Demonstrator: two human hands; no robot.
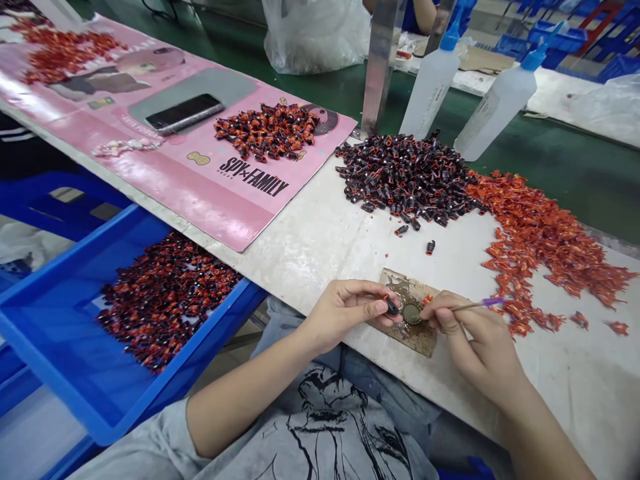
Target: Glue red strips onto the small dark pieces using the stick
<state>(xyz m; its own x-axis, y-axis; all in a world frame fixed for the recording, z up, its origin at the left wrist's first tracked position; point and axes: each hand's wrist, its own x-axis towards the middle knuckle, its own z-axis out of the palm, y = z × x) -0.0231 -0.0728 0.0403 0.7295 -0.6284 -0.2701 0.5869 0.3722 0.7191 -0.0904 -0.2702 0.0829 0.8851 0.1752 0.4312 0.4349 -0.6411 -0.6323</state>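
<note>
My left hand [350, 310] pinches a small black plastic part [391, 306] between thumb and fingers, above a stained board [425, 343]. On that board sits a small round dish [412, 314] with a greenish inside, and wet-looking smears surround it. Just right of the dish, my right hand [473, 333] is closed around a thin stick with a purple end [493, 302]. A bit of orange shows by its fingertips; whether they hold it I cannot tell. Beyond my hands lie a pile of black parts with orange openings [405, 173] and a spread of orange spiky pieces [550, 233].
Two white bottles with blue caps [433, 87] stand behind the piles, near a metal post [377, 73]. Leftward, a pink mat [215, 213] bears a phone [186, 113] and joined black-orange pieces [270, 130]. A blue tray [55, 347] below the table edge contains more pieces.
</note>
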